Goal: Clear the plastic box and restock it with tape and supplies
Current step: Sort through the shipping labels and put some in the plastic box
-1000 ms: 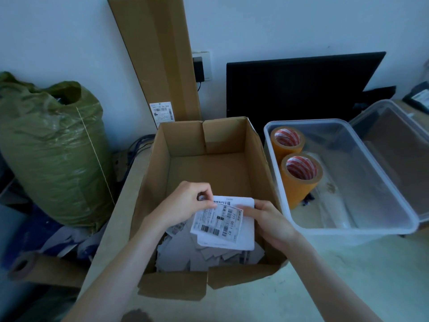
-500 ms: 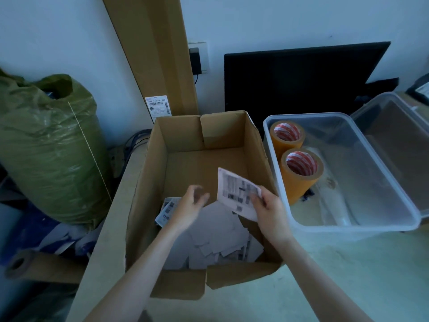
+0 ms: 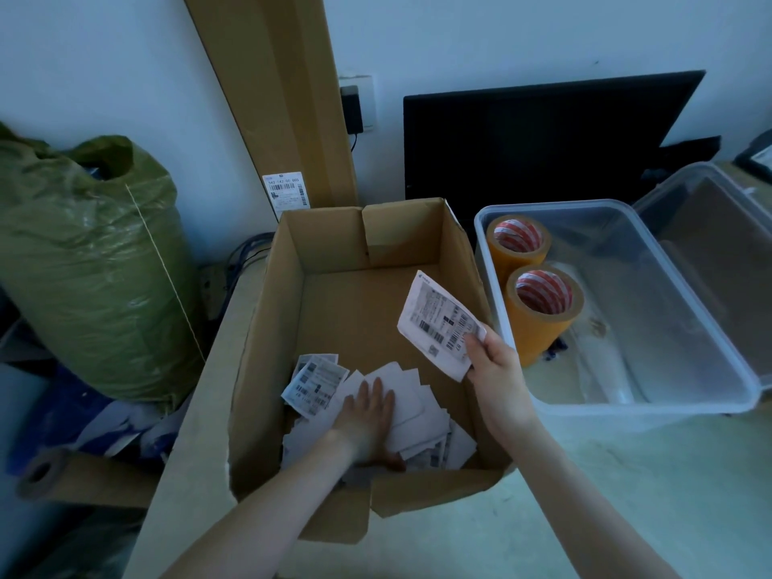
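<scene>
A pale worktop (image 3: 626,495) carries an open cardboard box (image 3: 267,369) in the centre and, touching its right wall, a clear plastic box (image 3: 710,328) with its lid (image 3: 731,252) propped behind. A green sack (image 3: 83,265) stands to the left, and a dark panel (image 3: 543,135) leans on the wall behind.

Inside the plastic box, at its near-left corner, two tan tape rolls (image 3: 543,311) stand on their flat faces, one just behind the other, cores pointing upward. A clear wrapper lies beside them.

In the cardboard box, a loose heap of shipping labels (image 3: 401,403) covers the near floor. The left hand (image 3: 369,415) lies flat on the heap, fingers straight, pressing it down. The right hand (image 3: 493,369) pinches one shipping label (image 3: 443,323) by its near corner, lifted above the box. The label's long axis runs from the hand up and away toward the far left, printed face toward the camera.

The step appears to be sorting labels. It would go best by keeping the flat hand steady so the heap does not scatter, and by holding the lifted label lightly to avoid creasing it.
</scene>
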`<action>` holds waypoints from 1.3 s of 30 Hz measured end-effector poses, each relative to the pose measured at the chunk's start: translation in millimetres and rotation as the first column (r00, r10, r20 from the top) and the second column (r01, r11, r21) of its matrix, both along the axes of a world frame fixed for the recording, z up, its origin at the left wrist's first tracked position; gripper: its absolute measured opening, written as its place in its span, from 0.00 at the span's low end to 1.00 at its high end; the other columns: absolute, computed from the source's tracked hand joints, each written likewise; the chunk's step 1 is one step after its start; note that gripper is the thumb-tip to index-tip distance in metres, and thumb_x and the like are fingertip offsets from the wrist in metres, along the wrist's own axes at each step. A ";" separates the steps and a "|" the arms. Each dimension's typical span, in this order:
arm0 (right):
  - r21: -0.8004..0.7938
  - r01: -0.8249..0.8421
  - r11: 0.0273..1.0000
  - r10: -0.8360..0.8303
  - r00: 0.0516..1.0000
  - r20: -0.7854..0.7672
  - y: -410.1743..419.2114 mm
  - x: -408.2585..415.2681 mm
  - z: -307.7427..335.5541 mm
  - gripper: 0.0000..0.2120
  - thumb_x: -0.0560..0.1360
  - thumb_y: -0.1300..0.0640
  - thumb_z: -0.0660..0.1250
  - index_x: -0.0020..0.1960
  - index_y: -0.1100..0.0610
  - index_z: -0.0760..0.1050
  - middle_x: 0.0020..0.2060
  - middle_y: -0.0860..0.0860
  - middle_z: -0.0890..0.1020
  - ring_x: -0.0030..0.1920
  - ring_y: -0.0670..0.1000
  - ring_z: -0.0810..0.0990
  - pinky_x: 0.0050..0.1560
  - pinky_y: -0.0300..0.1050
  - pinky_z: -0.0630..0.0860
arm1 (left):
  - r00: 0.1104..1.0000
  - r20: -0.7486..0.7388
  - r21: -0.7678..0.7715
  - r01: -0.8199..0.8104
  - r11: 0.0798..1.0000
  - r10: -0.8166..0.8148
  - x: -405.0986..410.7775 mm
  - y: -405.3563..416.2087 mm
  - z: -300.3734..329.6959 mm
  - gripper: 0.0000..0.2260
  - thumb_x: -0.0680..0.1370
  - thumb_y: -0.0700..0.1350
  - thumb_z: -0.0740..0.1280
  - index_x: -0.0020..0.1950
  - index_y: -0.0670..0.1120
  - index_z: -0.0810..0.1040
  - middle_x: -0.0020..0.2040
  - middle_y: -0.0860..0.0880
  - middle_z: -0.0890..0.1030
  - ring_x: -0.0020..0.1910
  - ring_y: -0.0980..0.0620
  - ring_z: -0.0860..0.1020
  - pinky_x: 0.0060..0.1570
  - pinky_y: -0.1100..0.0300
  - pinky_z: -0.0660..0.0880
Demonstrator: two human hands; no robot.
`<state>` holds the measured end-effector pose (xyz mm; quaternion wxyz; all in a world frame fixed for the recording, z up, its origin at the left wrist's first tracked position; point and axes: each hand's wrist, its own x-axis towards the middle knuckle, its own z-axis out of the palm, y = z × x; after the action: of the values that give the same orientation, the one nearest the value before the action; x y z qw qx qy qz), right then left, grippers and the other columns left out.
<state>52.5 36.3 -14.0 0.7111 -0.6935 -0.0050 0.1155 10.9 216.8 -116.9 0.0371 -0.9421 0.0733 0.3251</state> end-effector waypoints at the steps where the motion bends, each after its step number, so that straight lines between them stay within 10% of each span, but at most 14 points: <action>1: 0.027 0.003 1.000 -0.003 1.000 -0.013 0.3 0.3 0.5 0.15 0.83 0.58 0.54 0.56 0.43 0.76 0.53 0.47 0.81 0.57 0.49 0.79 0.60 0.55 0.77 | 1.000 0.009 -0.012 0.017 1.000 -0.017 -1.0 -0.7 3.0 0.47 0.75 0.64 0.62 0.77 0.40 0.39 0.76 0.36 0.39 0.75 0.33 0.43 0.73 0.41 0.51; 14: 0.101 0.008 0.995 0.002 0.995 -0.095 -2.1 0.2 4.3 0.14 0.82 0.58 0.55 0.54 0.43 0.75 0.53 0.47 0.81 0.58 0.49 0.78 0.61 0.53 0.76 | 0.983 -0.073 -0.372 -0.183 0.910 0.168 0.3 22.7 27.0 0.20 0.81 0.50 0.58 0.73 0.54 0.63 0.75 0.50 0.64 0.71 0.49 0.66 0.68 0.53 0.65; 22: 0.101 0.012 0.995 -0.003 0.996 -0.092 -2.9 0.2 4.5 0.13 0.82 0.58 0.55 0.55 0.44 0.75 0.53 0.48 0.81 0.56 0.49 0.79 0.60 0.52 0.77 | 0.919 0.233 -0.235 -0.263 0.936 0.317 -2.0 19.8 20.8 0.16 0.81 0.39 0.55 0.67 0.48 0.70 0.62 0.44 0.76 0.60 0.45 0.75 0.54 0.54 0.74; 26: 0.074 0.006 0.997 -0.002 0.998 -0.060 -2.5 1.0 1.7 0.14 0.82 0.58 0.55 0.56 0.45 0.76 0.52 0.47 0.82 0.57 0.49 0.79 0.60 0.52 0.77 | 0.708 0.174 -0.562 -0.499 0.659 0.684 5.3 38.4 27.0 0.09 0.82 0.40 0.57 0.47 0.49 0.74 0.45 0.46 0.78 0.49 0.45 0.78 0.48 0.50 0.73; 30: 0.030 -0.010 1.000 0.011 1.000 -0.022 -1.3 1.6 -1.1 0.15 0.83 0.59 0.54 0.58 0.44 0.76 0.54 0.46 0.82 0.58 0.48 0.79 0.60 0.49 0.76 | 0.415 0.032 -0.819 -0.510 0.261 0.909 0.7 39.7 61.0 0.04 0.80 0.43 0.62 0.49 0.45 0.75 0.44 0.45 0.79 0.41 0.50 0.79 0.36 0.57 0.75; 33: 0.001 -0.021 1.000 0.021 1.000 -0.014 -1.2 1.2 -2.0 0.14 0.83 0.57 0.54 0.60 0.46 0.75 0.55 0.46 0.81 0.60 0.48 0.77 0.61 0.48 0.76 | 0.382 -0.032 -0.896 -0.420 0.143 0.923 -8.8 41.2 85.2 0.04 0.78 0.47 0.66 0.49 0.47 0.76 0.45 0.52 0.81 0.41 0.55 0.80 0.35 0.63 0.76; 39: -0.014 -0.035 0.999 0.035 0.999 -0.005 -0.6 -1.9 2.4 0.14 0.82 0.59 0.54 0.52 0.44 0.76 0.50 0.44 0.82 0.56 0.47 0.79 0.54 0.43 0.78 | 0.612 0.130 -0.838 -0.353 0.417 0.780 -9.3 53.0 123.7 0.08 0.82 0.47 0.59 0.46 0.47 0.75 0.44 0.50 0.79 0.42 0.52 0.78 0.39 0.62 0.69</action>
<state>50.6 35.7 -11.6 0.7040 -0.6981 -0.0145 0.1295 1.7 269.8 6.8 -0.4504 -0.8797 -0.1522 -0.0031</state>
